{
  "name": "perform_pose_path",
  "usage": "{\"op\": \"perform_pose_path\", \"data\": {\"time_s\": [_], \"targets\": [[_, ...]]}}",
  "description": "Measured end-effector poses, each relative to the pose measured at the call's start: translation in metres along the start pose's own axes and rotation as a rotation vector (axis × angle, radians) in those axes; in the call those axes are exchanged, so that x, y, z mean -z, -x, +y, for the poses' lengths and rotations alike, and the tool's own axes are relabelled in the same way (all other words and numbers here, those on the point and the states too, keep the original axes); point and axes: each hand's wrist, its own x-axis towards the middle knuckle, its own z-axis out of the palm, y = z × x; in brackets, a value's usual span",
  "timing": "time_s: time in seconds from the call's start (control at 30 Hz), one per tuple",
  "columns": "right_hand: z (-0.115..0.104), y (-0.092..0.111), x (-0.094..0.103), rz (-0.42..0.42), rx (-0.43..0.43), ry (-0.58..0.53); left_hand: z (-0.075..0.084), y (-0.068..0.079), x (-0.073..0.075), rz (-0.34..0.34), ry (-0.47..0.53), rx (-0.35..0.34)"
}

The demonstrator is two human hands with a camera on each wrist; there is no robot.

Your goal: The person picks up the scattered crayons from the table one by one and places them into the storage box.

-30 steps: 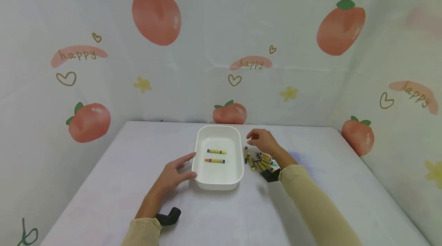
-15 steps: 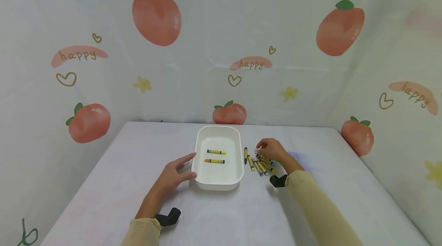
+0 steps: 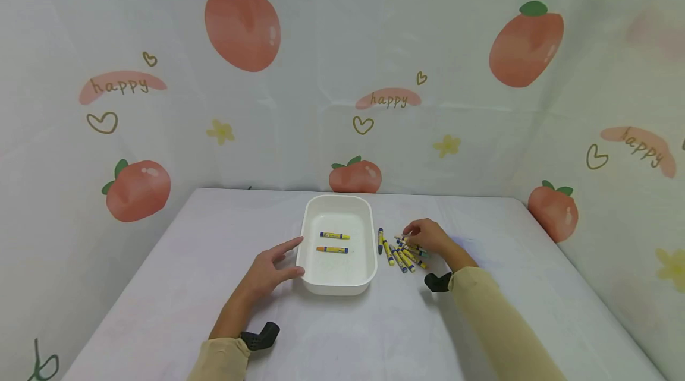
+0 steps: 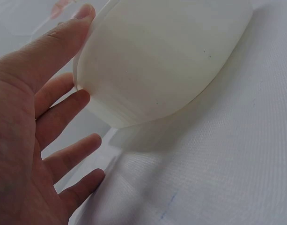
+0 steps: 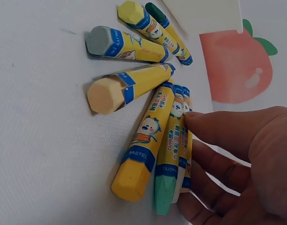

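Note:
A white plastic tray point(image 3: 340, 289) holds a yellow crayon point(image 3: 335, 235) and an orange crayon point(image 3: 332, 249), lying crosswise. My left hand point(image 3: 267, 271) touches the tray's left side with thumb and forefinger spread apart. In the left wrist view, its fingers are loosely extended, fingertips at the outer wall. To the right of the tray, my right hand point(image 3: 430, 237) bends over the far side of a loose crayon pile. The right wrist view has its thumb point(image 5: 204, 123) and curled fingers around the outermost crayon point(image 5: 186, 180), partly hidden behind a mint-green crayon point(image 5: 169, 159).
Several more crayons fan out beside the tray, among them a dark green crayon point(image 3: 380, 241), a grey crayon point(image 5: 127, 44) and a peach crayon point(image 5: 129, 86). A white cloth covers the table point(image 3: 342, 339). Behind it hangs a fruit-printed curtain point(image 3: 299, 101).
My right hand has moved right and nearer, from above the table beside the tray down to the crayon pile. The left hand and the tray keep their places.

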Motion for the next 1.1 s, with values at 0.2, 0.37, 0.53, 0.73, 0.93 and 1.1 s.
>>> {"op": "perform_pose_path", "data": {"time_s": [0.2,0.37,0.53,0.73,0.93,1.1], "targets": [[-0.002,0.001,0.0,-0.021,-0.032,-0.02,-0.001,0.001,0.001,-0.002,0.005,-0.013],[-0.003,0.0,-0.001,-0.017,-0.064,-0.022,-0.001,0.0,0.001,0.0,0.006,-0.013],[-0.004,0.0,-0.001,-0.011,-0.055,-0.019,-0.001,0.0,0.001,-0.001,0.008,-0.009],[-0.007,0.003,0.003,0.052,-0.007,-0.023,-0.001,-0.001,0.0,0.001,0.001,-0.004],[-0.016,0.001,0.007,0.094,0.036,-0.046,-0.001,-0.001,0.0,0.005,-0.004,0.008],[-0.027,0.0,0.01,0.123,0.101,-0.06,-0.001,0.0,-0.001,0.009,-0.004,0.01]]}}
